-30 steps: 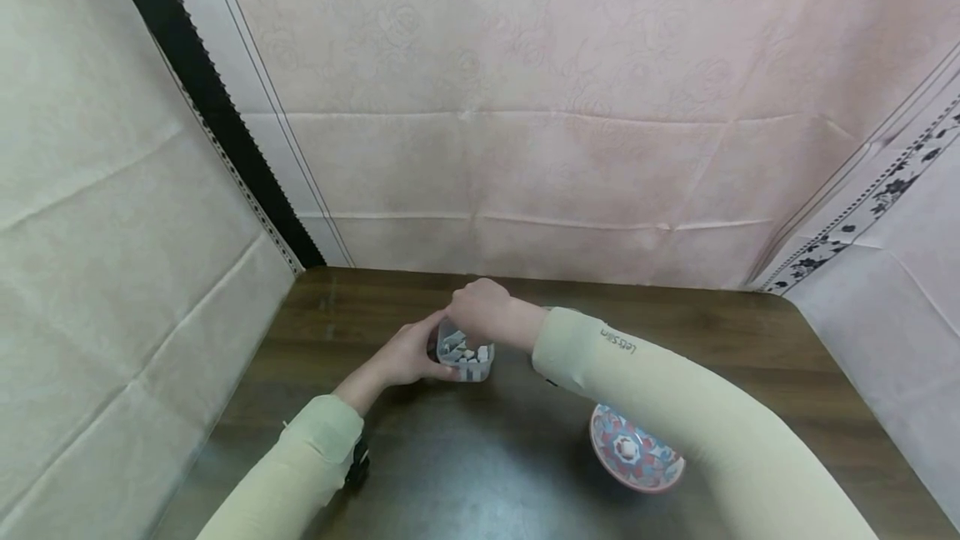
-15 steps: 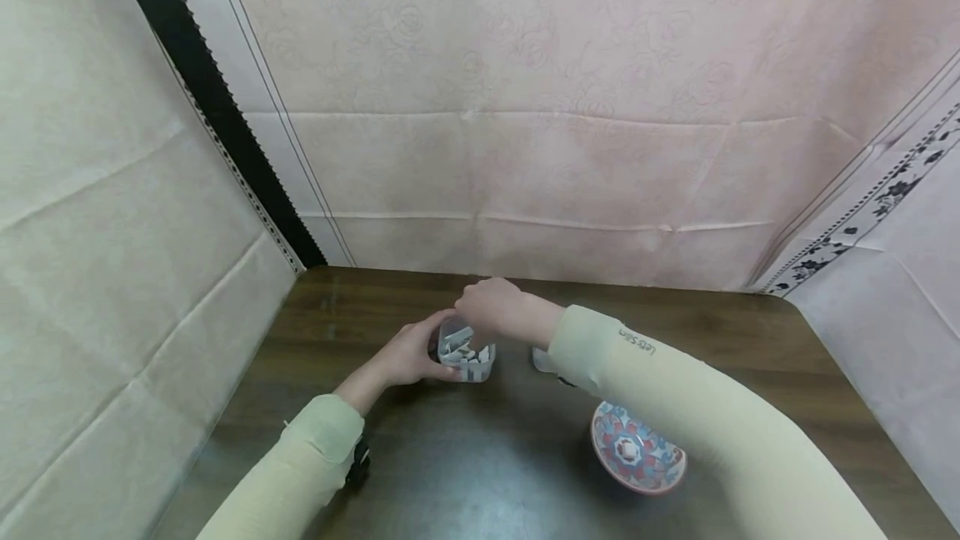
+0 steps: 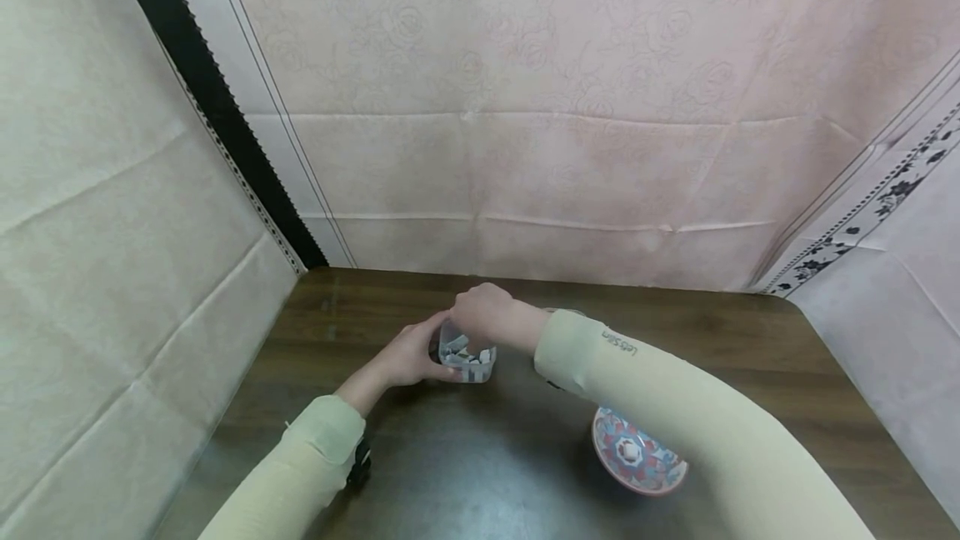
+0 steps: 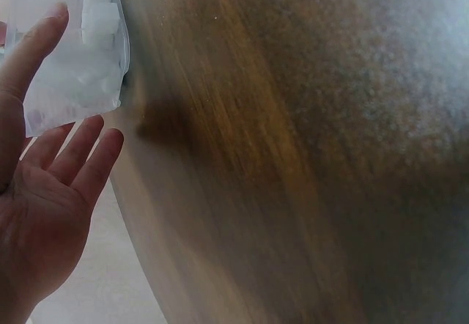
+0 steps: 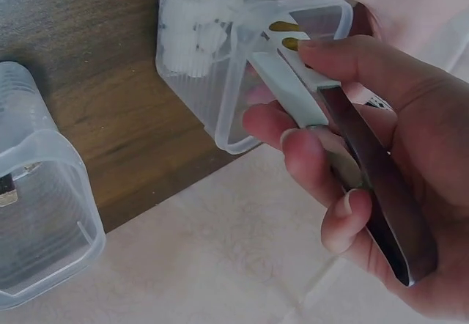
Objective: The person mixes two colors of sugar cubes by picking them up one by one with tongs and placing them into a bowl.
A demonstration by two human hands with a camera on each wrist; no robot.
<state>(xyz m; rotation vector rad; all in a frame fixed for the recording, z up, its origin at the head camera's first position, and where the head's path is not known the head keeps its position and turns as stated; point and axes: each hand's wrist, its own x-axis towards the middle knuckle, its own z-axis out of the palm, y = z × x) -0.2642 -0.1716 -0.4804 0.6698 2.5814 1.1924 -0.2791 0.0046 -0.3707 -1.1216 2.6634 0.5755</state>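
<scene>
The left hand (image 3: 408, 355) pinches the tub (image 3: 474, 375) from its left. The right hand (image 3: 486, 312) grips tweezers (image 5: 366, 152), aimed lengthwise into its mouth (white pieces (image 5: 187, 34) lie deeper).

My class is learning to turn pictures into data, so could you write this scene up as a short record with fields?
Left hand: holds a clear container
Right hand: grips metal tweezers, tips at the container's mouth
Container contents: white pieces
Second container: clear, apart from the first
Bowl: patterned, partly hidden by the right sleeve
Surface: wood-grained table
Unclear: whether the tweezers pinch a piece
</scene>
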